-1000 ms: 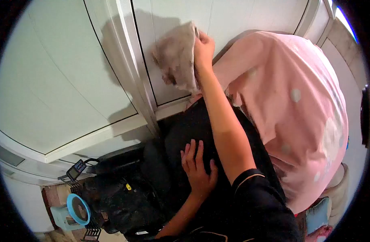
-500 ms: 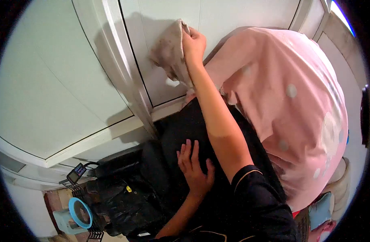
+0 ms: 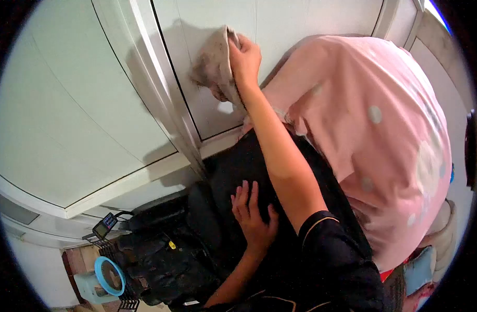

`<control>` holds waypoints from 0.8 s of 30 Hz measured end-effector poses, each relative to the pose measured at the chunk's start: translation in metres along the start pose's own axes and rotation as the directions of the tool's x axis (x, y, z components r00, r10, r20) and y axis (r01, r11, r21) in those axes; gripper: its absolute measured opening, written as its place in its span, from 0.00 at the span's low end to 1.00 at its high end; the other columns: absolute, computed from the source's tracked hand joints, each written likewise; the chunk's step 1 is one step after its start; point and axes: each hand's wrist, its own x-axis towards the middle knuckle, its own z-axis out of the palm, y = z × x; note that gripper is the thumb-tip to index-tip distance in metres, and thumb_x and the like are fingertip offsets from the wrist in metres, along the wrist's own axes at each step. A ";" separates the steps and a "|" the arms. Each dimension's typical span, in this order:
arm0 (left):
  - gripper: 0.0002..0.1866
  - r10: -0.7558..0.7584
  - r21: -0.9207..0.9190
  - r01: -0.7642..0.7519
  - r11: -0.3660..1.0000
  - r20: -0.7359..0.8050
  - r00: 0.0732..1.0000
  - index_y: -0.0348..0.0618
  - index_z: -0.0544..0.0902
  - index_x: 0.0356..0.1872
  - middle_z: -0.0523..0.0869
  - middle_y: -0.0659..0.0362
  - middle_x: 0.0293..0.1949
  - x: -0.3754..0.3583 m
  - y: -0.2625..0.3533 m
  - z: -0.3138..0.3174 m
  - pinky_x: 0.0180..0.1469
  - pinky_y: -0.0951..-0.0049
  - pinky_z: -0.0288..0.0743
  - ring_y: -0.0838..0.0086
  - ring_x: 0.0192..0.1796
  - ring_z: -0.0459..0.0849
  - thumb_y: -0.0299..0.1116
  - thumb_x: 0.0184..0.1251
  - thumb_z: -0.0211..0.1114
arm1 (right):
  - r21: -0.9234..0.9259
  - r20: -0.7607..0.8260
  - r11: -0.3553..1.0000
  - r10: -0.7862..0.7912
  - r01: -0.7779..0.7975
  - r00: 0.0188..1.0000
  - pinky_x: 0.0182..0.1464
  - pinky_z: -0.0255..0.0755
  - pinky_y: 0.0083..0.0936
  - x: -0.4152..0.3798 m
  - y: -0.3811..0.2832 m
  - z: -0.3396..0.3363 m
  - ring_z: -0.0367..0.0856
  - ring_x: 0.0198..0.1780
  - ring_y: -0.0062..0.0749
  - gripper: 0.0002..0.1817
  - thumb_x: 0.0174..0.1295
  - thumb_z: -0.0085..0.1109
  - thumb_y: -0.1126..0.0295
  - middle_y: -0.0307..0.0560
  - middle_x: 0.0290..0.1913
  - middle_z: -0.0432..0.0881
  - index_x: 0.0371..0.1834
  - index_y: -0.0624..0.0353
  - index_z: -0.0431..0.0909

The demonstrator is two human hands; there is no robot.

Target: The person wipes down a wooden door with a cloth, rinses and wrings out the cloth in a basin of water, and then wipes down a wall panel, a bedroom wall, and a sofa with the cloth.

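Observation:
My right hand point(image 3: 244, 58) is closed on a stained, greyish-beige cloth point(image 3: 217, 66), which hangs against a white panel point(image 3: 295, 18). Its fingers pinch the cloth by the upper edge. My left hand point(image 3: 253, 218) lies lower down, palm down with fingers spread, on a black surface point(image 3: 233, 166). It holds nothing. Close to the right of my right forearm is a pink cover with pale dots point(image 3: 347, 114), draped over something bulky that it hides.
White frame strips point(image 3: 165, 88) divide the panels. At lower left are a small display unit point(image 3: 104, 226), a black rack point(image 3: 129, 304), a blue-rimmed round basin point(image 3: 110, 275) and black items with a yellow tag point(image 3: 172, 244). A light-blue cushion-like item point(image 3: 419, 270) lies at lower right.
My right hand and the cloth have shifted slightly left along the panel. My left hand stays spread on the black surface. The whole view has moved a little.

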 end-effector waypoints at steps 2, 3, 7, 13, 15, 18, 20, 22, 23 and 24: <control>0.30 0.007 0.003 -0.007 1.000 -0.005 1.000 0.37 0.67 0.69 0.64 0.44 0.71 -0.002 -0.003 0.002 0.75 0.45 0.46 0.49 0.74 0.58 0.30 0.64 0.60 | 0.010 0.052 0.998 -0.055 0.054 0.997 0.33 0.68 0.34 0.016 0.000 0.005 0.65 0.25 0.31 0.19 0.60 0.63 0.57 0.57 0.21 0.74 0.28 0.67 0.79; 0.30 -0.006 0.012 0.006 1.000 0.004 1.000 0.37 0.67 0.69 0.64 0.44 0.71 -0.002 -0.003 0.000 0.75 0.45 0.46 0.49 0.74 0.58 0.30 0.64 0.60 | 0.010 0.055 0.999 -0.037 0.037 0.998 0.33 0.68 0.34 0.011 0.003 0.001 0.65 0.25 0.31 0.19 0.60 0.63 0.57 0.57 0.21 0.74 0.28 0.67 0.79; 0.31 -0.016 -0.017 0.016 1.000 0.017 1.000 0.38 0.68 0.69 0.65 0.44 0.71 0.001 0.003 -0.002 0.75 0.44 0.46 0.49 0.74 0.59 0.28 0.63 0.61 | 0.016 0.025 0.998 0.058 -0.058 0.998 0.34 0.69 0.33 -0.017 0.021 -0.012 0.69 0.25 0.28 0.20 0.61 0.63 0.56 0.51 0.20 0.77 0.30 0.68 0.81; 0.32 -0.022 -0.028 0.022 0.999 -0.002 1.000 0.38 0.68 0.69 0.64 0.45 0.71 0.001 0.004 0.000 0.76 0.45 0.46 0.50 0.74 0.59 0.27 0.61 0.61 | 0.026 -0.033 0.994 0.107 -0.106 0.994 0.34 0.69 0.31 -0.006 0.018 -0.002 0.69 0.25 0.25 0.19 0.62 0.63 0.57 0.47 0.20 0.78 0.30 0.67 0.83; 0.32 -0.023 -0.026 0.023 0.999 0.002 1.000 0.38 0.67 0.69 0.64 0.45 0.71 -0.002 0.004 -0.003 0.76 0.45 0.45 0.50 0.74 0.59 0.26 0.61 0.61 | 0.051 -0.039 0.995 0.093 -0.091 0.995 0.34 0.69 0.31 -0.008 0.017 0.000 0.69 0.25 0.25 0.19 0.61 0.63 0.57 0.46 0.19 0.77 0.30 0.67 0.82; 0.33 -0.018 -0.024 0.019 1.000 0.011 1.000 0.38 0.67 0.69 0.64 0.45 0.71 -0.002 0.003 -0.001 0.76 0.45 0.45 0.50 0.74 0.59 0.26 0.60 0.62 | 0.094 -0.042 0.994 0.064 -0.060 0.997 0.33 0.68 0.31 -0.004 0.016 0.003 0.68 0.25 0.25 0.19 0.61 0.63 0.57 0.46 0.19 0.77 0.28 0.67 0.82; 0.33 -0.019 -0.025 0.019 1.000 0.005 1.000 0.38 0.67 0.70 0.64 0.45 0.71 -0.003 0.003 0.000 0.76 0.45 0.45 0.50 0.74 0.59 0.25 0.59 0.62 | 0.101 -0.037 0.993 0.063 -0.059 0.997 0.33 0.68 0.31 -0.002 0.018 0.003 0.67 0.25 0.25 0.19 0.61 0.63 0.58 0.45 0.18 0.76 0.28 0.67 0.81; 0.33 -0.018 -0.021 0.018 1.000 0.008 1.000 0.38 0.67 0.70 0.64 0.45 0.71 -0.004 0.003 0.000 0.76 0.45 0.46 0.50 0.74 0.59 0.26 0.60 0.62 | 0.089 -0.060 0.996 0.027 -0.022 0.998 0.33 0.68 0.31 -0.001 0.018 0.005 0.66 0.25 0.26 0.19 0.60 0.63 0.57 0.47 0.18 0.75 0.27 0.67 0.80; 0.33 -0.013 -0.018 0.013 1.000 0.009 1.000 0.38 0.67 0.70 0.64 0.45 0.71 -0.004 0.002 0.001 0.76 0.45 0.46 0.50 0.74 0.59 0.26 0.60 0.62 | 0.089 -0.060 0.996 0.029 -0.024 0.998 0.33 0.68 0.31 0.005 0.017 0.006 0.66 0.25 0.26 0.19 0.60 0.63 0.57 0.47 0.18 0.75 0.27 0.67 0.80; 0.33 -0.015 -0.016 0.015 1.000 0.010 1.000 0.38 0.67 0.70 0.64 0.45 0.71 -0.005 0.002 0.000 0.76 0.45 0.46 0.50 0.74 0.59 0.26 0.60 0.62 | 0.096 -0.081 0.994 -0.050 0.058 0.995 0.34 0.68 0.32 0.014 0.019 0.011 0.66 0.25 0.26 0.20 0.60 0.62 0.57 0.48 0.18 0.75 0.27 0.67 0.79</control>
